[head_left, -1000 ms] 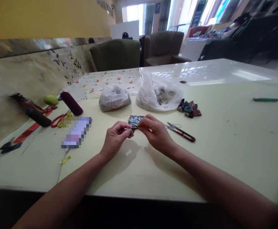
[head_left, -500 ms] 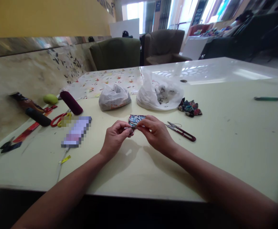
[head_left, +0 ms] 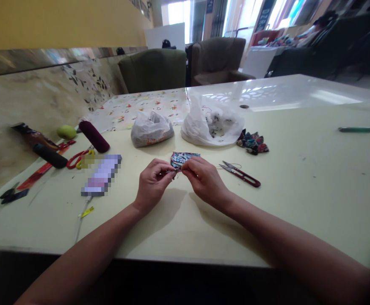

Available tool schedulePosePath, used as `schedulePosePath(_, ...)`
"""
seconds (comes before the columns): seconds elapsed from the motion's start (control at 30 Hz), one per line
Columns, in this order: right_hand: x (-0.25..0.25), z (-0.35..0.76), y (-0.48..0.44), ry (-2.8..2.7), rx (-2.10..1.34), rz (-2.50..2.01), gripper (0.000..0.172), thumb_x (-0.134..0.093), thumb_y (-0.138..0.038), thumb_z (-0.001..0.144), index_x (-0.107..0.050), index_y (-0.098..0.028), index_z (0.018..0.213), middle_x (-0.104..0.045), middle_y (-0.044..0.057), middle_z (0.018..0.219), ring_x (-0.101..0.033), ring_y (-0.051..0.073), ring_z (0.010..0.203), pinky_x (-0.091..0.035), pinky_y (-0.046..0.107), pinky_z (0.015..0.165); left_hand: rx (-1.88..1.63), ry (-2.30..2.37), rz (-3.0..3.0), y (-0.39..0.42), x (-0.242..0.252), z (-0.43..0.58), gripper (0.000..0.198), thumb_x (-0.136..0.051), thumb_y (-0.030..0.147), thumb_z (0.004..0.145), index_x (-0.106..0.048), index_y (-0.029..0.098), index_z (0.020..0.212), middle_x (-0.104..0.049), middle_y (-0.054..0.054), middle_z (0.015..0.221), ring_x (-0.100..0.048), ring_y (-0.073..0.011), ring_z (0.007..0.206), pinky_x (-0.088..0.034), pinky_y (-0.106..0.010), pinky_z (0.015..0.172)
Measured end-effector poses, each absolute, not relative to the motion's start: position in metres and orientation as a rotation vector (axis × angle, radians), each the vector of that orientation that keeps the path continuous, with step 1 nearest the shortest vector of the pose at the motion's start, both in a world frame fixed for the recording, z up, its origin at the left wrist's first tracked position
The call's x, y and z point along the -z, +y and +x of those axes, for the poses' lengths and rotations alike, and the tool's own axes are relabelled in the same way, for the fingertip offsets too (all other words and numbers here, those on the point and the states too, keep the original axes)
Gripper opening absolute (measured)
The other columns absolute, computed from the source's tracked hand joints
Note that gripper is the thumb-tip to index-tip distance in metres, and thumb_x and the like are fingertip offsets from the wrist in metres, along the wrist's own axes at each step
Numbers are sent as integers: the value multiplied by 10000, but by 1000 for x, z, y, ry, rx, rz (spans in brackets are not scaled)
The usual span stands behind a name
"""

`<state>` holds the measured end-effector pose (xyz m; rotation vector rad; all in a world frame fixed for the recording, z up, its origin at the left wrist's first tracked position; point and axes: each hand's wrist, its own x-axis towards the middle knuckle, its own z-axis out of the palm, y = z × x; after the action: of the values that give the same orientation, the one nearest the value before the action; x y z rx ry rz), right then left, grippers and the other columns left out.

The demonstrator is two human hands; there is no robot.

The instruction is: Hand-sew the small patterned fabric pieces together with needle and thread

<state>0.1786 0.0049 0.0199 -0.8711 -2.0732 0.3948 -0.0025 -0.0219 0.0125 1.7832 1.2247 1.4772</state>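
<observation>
My left hand (head_left: 152,184) and my right hand (head_left: 202,179) meet above the pale yellow table (head_left: 299,190), both pinched on a small patterned fabric piece (head_left: 181,158) in blue, white and red. The fingertips of both hands press together at its near edge. A thin needle-like tip shows between the fingers, too small to be sure of. Red thread snips (head_left: 241,174) lie just right of my right hand.
Two white plastic bags (head_left: 151,129) (head_left: 210,125) sit behind the hands, with a heap of patterned fabric pieces (head_left: 252,142) beside them. At the left lie red scissors (head_left: 77,159), a maroon roll (head_left: 94,136), a black roll (head_left: 50,156) and a green ball (head_left: 66,132). A green pen (head_left: 355,129) lies far right.
Both hands shifted slightly toward me, and the fabric piece now shows more above the fingers. My right fingers moved closer to the left ones.
</observation>
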Motion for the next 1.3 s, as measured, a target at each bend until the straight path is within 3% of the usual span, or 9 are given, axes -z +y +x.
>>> schedulePosePath(0.4,-15,177,5,-2066,-401,-866,163,-498,-136,916,-529,-195,767,-584,61,798,-509,193,757,-374,301,690,-1513,1252,1897,-21,-11,-2,56,-730,247,809,-751,202,835,-613,-44,909,-623,-131,765,-541,-229,627)
schedulePosePath(0.97,-24,184,13,-1989,-696,-799,140,-575,-161,900,-656,-179,787,-545,16,768,-534,139,741,-401,260,697,-1350,1035,1376,-16,-14,-5,127,-761,277,761,-717,166,801,-608,-18,892,-644,-110,662,-560,-265,654)
schedulePosePath(1.3,-26,189,17,-1974,-889,-670,111,-599,-162,890,-672,-180,808,-635,13,801,-580,137,760,-437,265,720,-1177,878,1205,-15,-13,-11,131,-764,266,778,-712,160,833,-645,-19,836,-627,-114,713,-553,-267,728)
